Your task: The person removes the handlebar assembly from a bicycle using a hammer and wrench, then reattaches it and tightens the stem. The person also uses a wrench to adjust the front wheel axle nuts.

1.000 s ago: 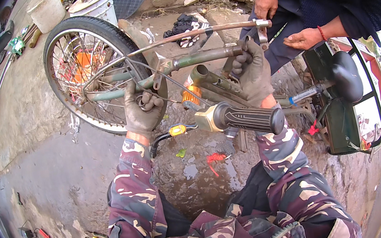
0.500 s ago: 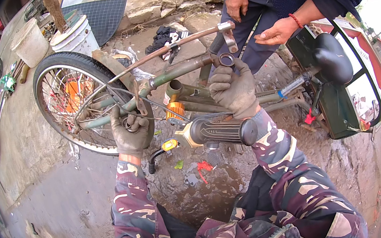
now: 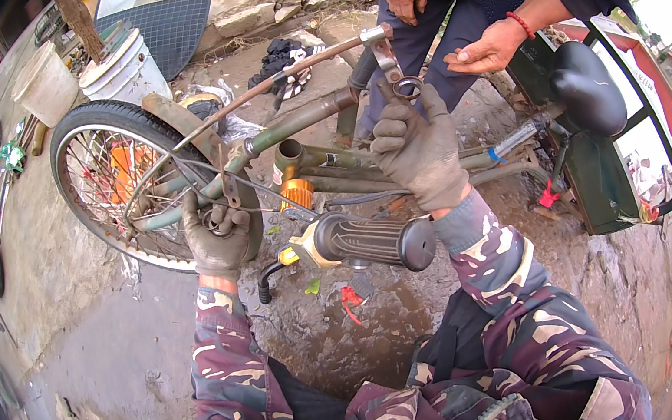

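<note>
In my gloved right hand [image 3: 421,148] a metal ring [image 3: 407,89] is pinched between thumb and forefinger, raised over the bicycle frame. My gloved left hand [image 3: 218,239] curls around small metal rings [image 3: 220,224], close to the fork and beside the front wheel [image 3: 118,112]. The green fork tube [image 3: 292,126] slants from the wheel toward the right, with a rusty rod [image 3: 288,72] along it and a metal clamp [image 3: 383,49] at the rod's end. Below lies the frame with an open-ended head tube [image 3: 289,154]. A black handlebar grip [image 3: 376,239] sits between my forearms.
Another person's open hand [image 3: 486,50] reaches in from the upper right, near my right hand. A black saddle [image 3: 587,91] and green metal cargo box [image 3: 596,186] stand right. White buckets [image 3: 125,72] are at the back left. The ground [image 3: 345,323] looks wet.
My right hand has lifted the ring a little, up and to the right. The fork, wheel and handlebar sit slightly farther left in view. My left hand still holds its rings.
</note>
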The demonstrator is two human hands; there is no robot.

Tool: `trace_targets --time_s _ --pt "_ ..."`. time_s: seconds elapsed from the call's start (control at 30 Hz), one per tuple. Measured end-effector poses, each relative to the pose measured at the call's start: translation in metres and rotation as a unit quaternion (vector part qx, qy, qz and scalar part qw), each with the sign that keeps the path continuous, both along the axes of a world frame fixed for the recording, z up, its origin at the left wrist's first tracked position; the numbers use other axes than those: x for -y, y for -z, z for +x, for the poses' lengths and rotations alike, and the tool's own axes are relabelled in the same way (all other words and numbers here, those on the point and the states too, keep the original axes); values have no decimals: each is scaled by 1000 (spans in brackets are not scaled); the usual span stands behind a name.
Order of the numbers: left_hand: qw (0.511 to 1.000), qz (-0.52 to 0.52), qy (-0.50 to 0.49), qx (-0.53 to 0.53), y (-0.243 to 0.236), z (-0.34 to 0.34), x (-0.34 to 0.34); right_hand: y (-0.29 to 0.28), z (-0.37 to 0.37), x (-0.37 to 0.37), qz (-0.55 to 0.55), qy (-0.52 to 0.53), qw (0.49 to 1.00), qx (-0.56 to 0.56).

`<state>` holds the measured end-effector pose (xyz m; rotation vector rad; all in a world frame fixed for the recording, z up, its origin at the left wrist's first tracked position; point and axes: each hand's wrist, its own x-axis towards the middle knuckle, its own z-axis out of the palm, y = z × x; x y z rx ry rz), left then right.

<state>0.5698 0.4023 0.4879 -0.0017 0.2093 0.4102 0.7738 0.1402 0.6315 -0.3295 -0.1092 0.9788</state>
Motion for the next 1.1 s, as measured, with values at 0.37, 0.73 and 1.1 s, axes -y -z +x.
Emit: trace_targets --time_s 0.37,0.73,1.1 --pt "1000 1 23 19 -1 -1 -1 -5 -1 -5 -107 138 984 33" --pt "999 8 2 -38 -7 0 1 -2 -2 -3 -49 146 979 132" --pt "1000 2 -4 -27 3 0 -1 6 6 4 -17 113 976 183"
